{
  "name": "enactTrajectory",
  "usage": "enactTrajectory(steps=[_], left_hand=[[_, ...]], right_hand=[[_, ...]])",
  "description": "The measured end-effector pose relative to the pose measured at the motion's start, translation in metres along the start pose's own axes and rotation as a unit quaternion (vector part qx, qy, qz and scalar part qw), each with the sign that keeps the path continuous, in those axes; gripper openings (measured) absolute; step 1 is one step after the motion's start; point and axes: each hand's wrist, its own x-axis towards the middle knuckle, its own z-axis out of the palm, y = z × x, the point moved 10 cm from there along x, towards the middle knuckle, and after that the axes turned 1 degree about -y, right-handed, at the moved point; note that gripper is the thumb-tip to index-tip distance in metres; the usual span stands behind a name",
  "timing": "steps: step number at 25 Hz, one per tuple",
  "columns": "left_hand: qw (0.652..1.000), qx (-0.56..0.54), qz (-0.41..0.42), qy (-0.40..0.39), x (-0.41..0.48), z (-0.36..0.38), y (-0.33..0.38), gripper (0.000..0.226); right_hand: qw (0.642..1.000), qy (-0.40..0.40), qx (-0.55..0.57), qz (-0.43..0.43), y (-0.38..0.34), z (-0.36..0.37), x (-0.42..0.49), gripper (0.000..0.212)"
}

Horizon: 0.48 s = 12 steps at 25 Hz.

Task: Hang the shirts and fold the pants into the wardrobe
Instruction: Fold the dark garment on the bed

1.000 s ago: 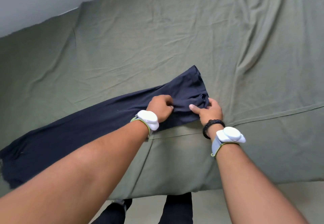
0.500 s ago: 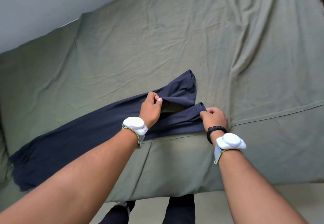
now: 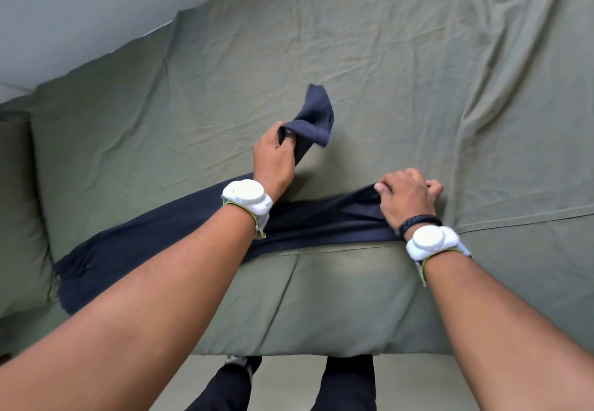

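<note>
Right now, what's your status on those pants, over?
Left hand pinches raised corner of dark navy cloth pants. Right hand grips other corner, low on olive green bedsheet. Nothing blocking.

A: Entry: setting. Class?
B: Home, bedroom.
A: Evidence on record?
B: One bed [image 3: 321, 298], filling most of the frame; one creased olive sheet [image 3: 385, 57] over it; one pillow [image 3: 19, 218] under the sheet, left edge; plain pale wall [image 3: 80, 9], upper left; dark pants [image 3: 154, 237] spread on the sheet, centre; pale floor [image 3: 456, 385], bottom edge.

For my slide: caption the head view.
Left hand holds part of navy pants above the green sheet; right hand grips another part.
</note>
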Motion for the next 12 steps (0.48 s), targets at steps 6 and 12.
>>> enactTrajectory(steps=[6, 12], left_hand=[[0.994, -0.083, 0.018, 0.072, -0.022, -0.029, 0.01, 0.036], [0.99, 0.024, 0.109, -0.084, -0.065, 0.033, 0.036, 0.033]], right_hand=[[0.987, -0.055, 0.074, 0.13, -0.006, -0.005, 0.076, 0.023], [0.964, 0.054, 0.194, 0.175, 0.009, -0.02, 0.043, 0.038]])
